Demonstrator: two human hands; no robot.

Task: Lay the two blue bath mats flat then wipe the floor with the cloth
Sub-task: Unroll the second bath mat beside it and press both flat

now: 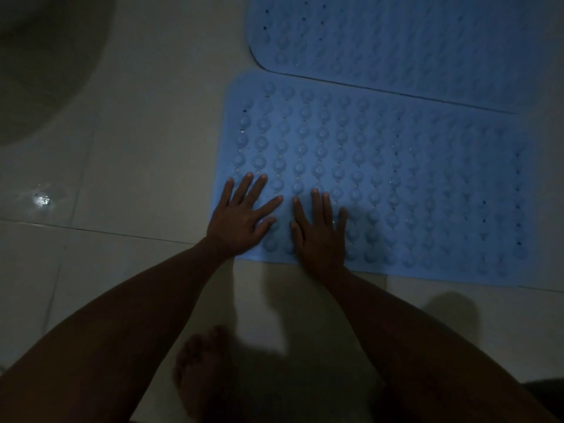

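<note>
Two blue bath mats with rows of suction cups lie on the pale tiled floor. The near mat (396,178) lies flat in the middle right. The far mat (412,41) lies just beyond it at the top right, its edge meeting the near one. My left hand (241,218) presses with straight, spread fingers on the near mat's front left corner. My right hand (320,230) lies flat beside it on the same mat, near its front edge. No cloth is in view.
Pale floor tiles (137,132) stretch to the left, with a wet glint (42,199). A dark rounded shadow or object (39,56) fills the top left corner. My bare foot (201,370) stands on the floor below the hands.
</note>
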